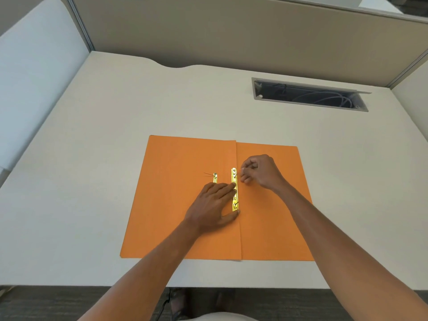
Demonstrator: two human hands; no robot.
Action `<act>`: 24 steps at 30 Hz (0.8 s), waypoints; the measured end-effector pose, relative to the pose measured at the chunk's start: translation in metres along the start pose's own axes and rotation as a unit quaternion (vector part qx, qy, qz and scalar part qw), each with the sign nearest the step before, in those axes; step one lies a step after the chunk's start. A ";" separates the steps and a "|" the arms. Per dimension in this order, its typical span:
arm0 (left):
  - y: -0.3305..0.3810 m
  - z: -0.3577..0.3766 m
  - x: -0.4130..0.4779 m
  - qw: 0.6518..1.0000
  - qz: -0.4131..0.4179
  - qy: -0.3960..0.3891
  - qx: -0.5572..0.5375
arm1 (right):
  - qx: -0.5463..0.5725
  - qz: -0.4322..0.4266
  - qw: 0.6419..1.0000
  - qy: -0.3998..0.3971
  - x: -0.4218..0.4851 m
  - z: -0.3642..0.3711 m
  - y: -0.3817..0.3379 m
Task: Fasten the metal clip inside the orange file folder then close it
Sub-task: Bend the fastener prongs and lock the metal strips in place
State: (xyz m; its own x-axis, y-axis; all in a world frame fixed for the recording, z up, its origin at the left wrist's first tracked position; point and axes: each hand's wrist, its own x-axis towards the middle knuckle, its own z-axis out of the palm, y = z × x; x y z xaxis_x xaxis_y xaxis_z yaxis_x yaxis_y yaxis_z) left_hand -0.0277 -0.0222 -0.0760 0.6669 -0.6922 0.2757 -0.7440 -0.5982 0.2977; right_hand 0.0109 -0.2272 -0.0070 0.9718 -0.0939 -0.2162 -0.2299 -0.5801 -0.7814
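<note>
An orange file folder (166,205) lies open and flat on the desk, its fold running down the middle. A long gold metal clip bar (234,179) lies along the fold. A second, shorter gold piece (215,177) lies just left of it, partly hidden by my left hand. My left hand (213,207) rests flat on the folder, with fingertips on the middle of the bar and the thumb at its near end. My right hand (257,171) hovers at the bar's far end, fingers curled and pinching at something small there; what it grips is too small to tell.
The folder sits on a pale desk (104,135) near its front edge. An open cable slot (308,95) with wires lies at the back right. Beige partition walls (208,31) enclose the desk at the back and sides.
</note>
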 end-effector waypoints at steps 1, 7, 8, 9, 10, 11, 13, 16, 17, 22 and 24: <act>0.000 0.000 0.000 1.000 0.000 0.000 0.000 | 0.002 0.000 1.000 -0.014 0.001 -0.001 -0.002; 0.000 0.000 0.000 1.000 -0.003 -0.004 -0.001 | -0.027 -0.004 0.996 -0.084 0.002 0.000 -0.006; 0.000 0.000 -0.001 1.000 -0.004 -0.005 -0.001 | -0.026 -0.009 0.997 -0.075 0.001 0.003 -0.005; 0.000 0.000 0.000 1.000 -0.005 -0.006 -0.001 | -0.023 -0.015 0.998 -0.064 0.001 0.004 -0.004; 0.000 0.000 -0.001 1.000 -0.005 -0.007 -0.002 | -0.018 -0.020 0.998 -0.054 0.001 0.006 -0.003; 0.000 0.000 -0.001 1.000 -0.005 -0.007 -0.003 | -0.015 -0.023 0.999 -0.045 0.001 0.008 -0.003; 0.000 0.000 -0.001 1.000 -0.004 -0.006 -0.005 | -0.016 -0.025 0.999 -0.028 0.002 0.010 0.000; 0.001 0.000 -0.001 1.000 -0.006 -0.005 -0.005 | -0.032 -0.023 0.999 -0.013 0.005 0.010 0.003; 0.001 0.000 -0.001 1.000 -0.006 -0.003 -0.006 | -0.040 -0.020 0.999 -0.012 0.007 0.009 0.004; 0.000 0.002 -0.001 1.000 0.002 0.008 -0.008 | -0.077 -0.034 0.996 -0.020 0.013 0.009 0.005; -0.001 0.003 -0.001 1.000 0.000 0.006 -0.009 | -0.112 -0.060 0.992 -0.022 0.015 0.012 0.003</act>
State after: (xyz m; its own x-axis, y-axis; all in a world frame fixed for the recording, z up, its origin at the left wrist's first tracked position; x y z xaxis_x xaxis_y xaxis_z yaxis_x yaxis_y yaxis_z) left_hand -0.0277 -0.0221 -0.0796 0.6673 -0.6873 0.2868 -0.7433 -0.5909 0.3136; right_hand 0.0238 -0.2206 -0.0191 0.9871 0.0199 -0.1588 -0.0902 -0.7505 -0.6547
